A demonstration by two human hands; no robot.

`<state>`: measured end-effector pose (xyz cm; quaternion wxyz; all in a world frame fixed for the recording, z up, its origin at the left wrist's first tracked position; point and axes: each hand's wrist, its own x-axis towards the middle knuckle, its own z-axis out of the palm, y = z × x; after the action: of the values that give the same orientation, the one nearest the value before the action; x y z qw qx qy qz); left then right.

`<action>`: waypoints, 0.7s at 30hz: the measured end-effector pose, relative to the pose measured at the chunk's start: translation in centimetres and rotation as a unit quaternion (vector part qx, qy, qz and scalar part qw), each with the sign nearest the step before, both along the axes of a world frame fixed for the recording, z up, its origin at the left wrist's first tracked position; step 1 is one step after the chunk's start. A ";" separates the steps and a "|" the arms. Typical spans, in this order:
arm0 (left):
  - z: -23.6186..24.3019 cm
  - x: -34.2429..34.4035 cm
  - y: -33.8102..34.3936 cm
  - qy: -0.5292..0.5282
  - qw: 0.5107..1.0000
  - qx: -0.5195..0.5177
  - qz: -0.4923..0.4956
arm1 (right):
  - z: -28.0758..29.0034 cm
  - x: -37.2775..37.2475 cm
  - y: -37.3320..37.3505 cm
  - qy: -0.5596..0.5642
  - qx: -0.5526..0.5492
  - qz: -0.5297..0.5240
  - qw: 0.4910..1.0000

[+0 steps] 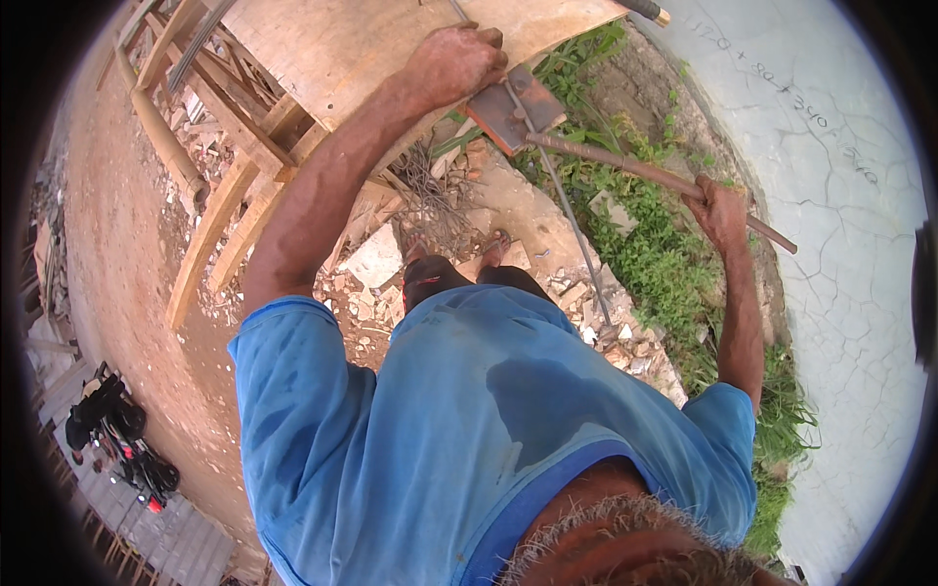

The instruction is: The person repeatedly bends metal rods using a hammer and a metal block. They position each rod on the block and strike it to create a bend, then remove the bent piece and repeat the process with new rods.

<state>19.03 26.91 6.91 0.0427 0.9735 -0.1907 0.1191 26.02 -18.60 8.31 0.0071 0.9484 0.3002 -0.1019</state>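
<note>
A thin metal rod (567,200) runs from the top of the plywood board (322,49), past a rusty metal plate (500,115) at its edge, and slants down to the rubble. My left hand (454,66) is closed round this rod above the board, just left of the plate; the fingers partly hide it. A rusty steel bar (625,164) reaches from the plate out to the right. Around its outer part my right hand (721,210) is closed, with the bar's end sticking out beyond the fist.
Wooden beams (220,234) and a bamboo pole (166,146) stand at the left. Broken rubble (376,259) and bundled wire (430,186) lie around my feet. Green weeds (655,254) grow along a cracked pale wall (840,293) at right. A motorbike (127,439) is parked far left.
</note>
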 end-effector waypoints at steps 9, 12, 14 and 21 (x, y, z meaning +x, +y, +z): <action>-0.3 -0.4 0.0 -0.017 1.000 -0.007 -0.001 | -0.7 0.7 -4.8 -0.047 -0.023 -0.068 0.996; 0.2 -1.1 -0.3 -0.028 0.998 0.049 0.022 | -2.1 0.5 -6.1 -0.131 -0.016 -0.097 0.986; 0.6 -2.6 -1.0 -0.146 0.989 0.006 0.030 | -2.6 0.4 -6.5 -0.122 -0.024 -0.106 0.987; -2.5 -16.4 -12.3 0.435 0.654 -0.608 0.113 | -2.7 0.1 -6.2 -0.140 -0.040 -0.129 0.981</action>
<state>2.60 14.61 4.41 0.6898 0.6840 0.0764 -0.2249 26.13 -24.81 5.56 0.0739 0.9829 0.1674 0.0197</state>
